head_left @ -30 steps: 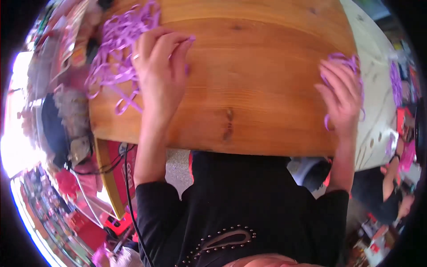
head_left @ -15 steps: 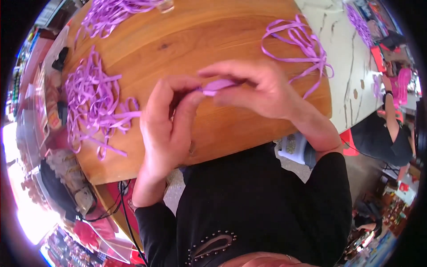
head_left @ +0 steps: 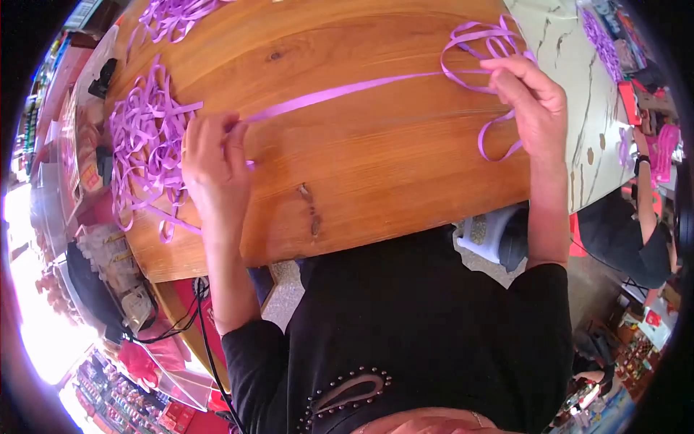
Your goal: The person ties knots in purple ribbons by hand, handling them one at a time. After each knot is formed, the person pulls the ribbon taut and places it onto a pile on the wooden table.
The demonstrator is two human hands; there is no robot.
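Observation:
A narrow purple ribbon [head_left: 340,92] stretches across the wooden table between my two hands. My left hand [head_left: 217,152] pinches one end, beside a tangled heap of purple ribbons [head_left: 148,141]. At the other end, my right hand [head_left: 531,98] holds the ribbon between thumb and forefinger, near the table's right edge. A looser bunch of purple ribbons [head_left: 470,36] lies just beyond my right hand, partly hidden by it. One loop of ribbon hangs left of my right wrist.
Another heap of purple ribbons [head_left: 173,18] lies at the far left of the wooden table [head_left: 376,181]. A white marbled table [head_left: 585,137] adjoins on the right, with more purple ribbons [head_left: 601,43] at its far side. A person in black [head_left: 622,239] is beyond it.
My hands have moved apart from the middle, left hand leftward and right hand rightward and away. The purple ribbon, bunched between them before, is now drawn out straight.

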